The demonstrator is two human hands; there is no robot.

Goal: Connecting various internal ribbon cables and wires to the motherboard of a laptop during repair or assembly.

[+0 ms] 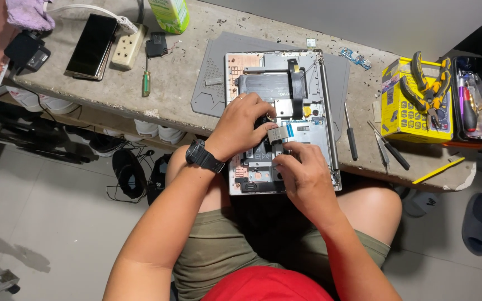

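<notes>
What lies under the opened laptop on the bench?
A grey work mat lies under the opened laptop, showing at its left and top. The mat's middle is covered by it.

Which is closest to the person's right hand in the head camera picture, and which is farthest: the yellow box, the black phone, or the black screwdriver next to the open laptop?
From the right hand:
1. Black screwdriver, just to its right beside the open laptop.
2. Yellow box, farther right, with pliers on top.
3. Black phone, far off at the bench's left end.
</notes>
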